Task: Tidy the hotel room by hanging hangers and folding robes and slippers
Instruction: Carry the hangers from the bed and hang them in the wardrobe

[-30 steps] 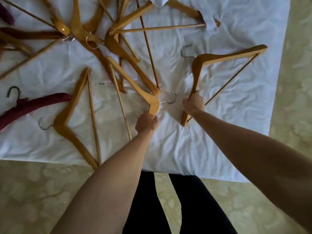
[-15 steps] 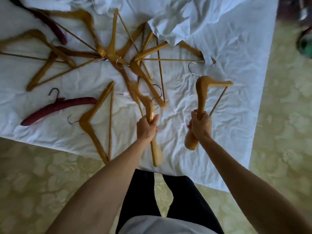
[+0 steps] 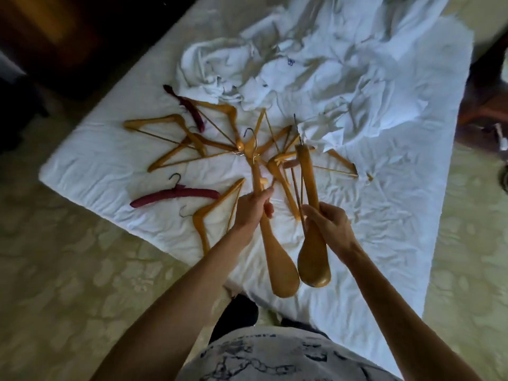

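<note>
Both wooden hangers now lifted off bed (image 3: 384,215): left hand (image 3: 251,207) grips one (image 3: 275,251), right hand (image 3: 330,224) grips other (image 3: 312,243). Ready for hanging; pile (image 3: 209,144) remains, frame centre.

We hold two wooden hangers (image 3: 277,237) edge-on above the bed, broad ends toward us. More wooden hangers (image 3: 192,144) lie tangled on the sheet beside two burgundy padded ones (image 3: 176,194); crumpled white robes (image 3: 275,70) sprawl behind.

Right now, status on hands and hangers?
Left hand grips one wooden hanger, right hand another. Both lifted. Hanger pile and robes on bed.
</note>
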Motion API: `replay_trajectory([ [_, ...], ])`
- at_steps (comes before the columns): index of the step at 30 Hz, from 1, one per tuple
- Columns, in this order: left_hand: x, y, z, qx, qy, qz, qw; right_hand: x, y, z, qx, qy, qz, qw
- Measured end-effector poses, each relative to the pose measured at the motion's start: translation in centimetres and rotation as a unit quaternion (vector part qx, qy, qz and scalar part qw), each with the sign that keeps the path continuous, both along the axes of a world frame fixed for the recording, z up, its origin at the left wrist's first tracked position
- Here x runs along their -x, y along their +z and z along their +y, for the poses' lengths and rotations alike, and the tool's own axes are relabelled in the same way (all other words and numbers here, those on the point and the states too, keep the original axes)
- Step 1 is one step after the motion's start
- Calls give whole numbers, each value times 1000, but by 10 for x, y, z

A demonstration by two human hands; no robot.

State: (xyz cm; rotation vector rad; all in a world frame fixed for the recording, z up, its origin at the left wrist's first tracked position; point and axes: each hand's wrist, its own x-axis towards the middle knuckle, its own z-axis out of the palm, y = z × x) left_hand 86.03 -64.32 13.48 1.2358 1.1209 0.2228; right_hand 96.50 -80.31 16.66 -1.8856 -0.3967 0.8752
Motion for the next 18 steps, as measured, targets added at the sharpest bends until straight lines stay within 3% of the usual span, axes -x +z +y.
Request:
replay_trajectory([
  [9, 93, 66, 0, -114, 157, -52, 980, 39, 65, 60, -60, 250, 16, 966],
  [18, 245, 125, 18, -196, 340, -43, 919, 165, 113, 137, -129, 420, 26, 898],
])
